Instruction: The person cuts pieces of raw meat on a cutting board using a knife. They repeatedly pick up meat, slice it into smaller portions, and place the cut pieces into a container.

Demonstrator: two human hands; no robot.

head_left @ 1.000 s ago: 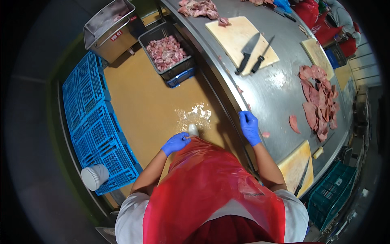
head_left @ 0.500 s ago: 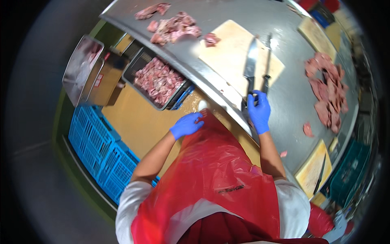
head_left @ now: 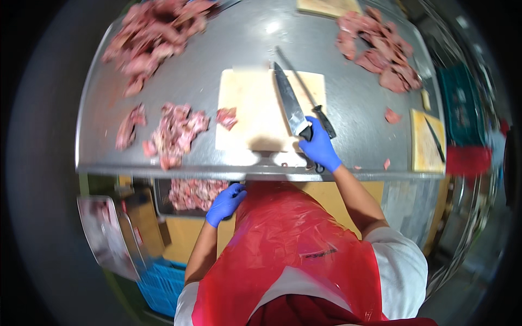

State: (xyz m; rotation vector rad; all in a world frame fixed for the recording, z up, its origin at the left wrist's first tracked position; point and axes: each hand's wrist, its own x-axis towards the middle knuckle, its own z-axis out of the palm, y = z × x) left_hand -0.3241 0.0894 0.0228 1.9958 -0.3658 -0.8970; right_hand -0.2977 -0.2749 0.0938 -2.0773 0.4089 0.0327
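The butcher's knife (head_left: 290, 100) was in the gloved right hand (head_left: 321, 149), fingers closed round its black handle, the broad blade above the pale cutting board (head_left: 244, 98) and just left of a sharpening steel (head_left: 324, 120). The gloved left hand (head_left: 225, 203) hung near the metal table's (head_left: 359, 127) edge, fingers curled; whether it gripped anything could not be told.

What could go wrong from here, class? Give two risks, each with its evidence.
The blue-gloved right hand sits close to the heel of the long, black-handled steel knife, so a slip might cut the glove.

The slim, black-handled grey metal rod lies right beside that blade, so lifting the knife carelessly could knock it.
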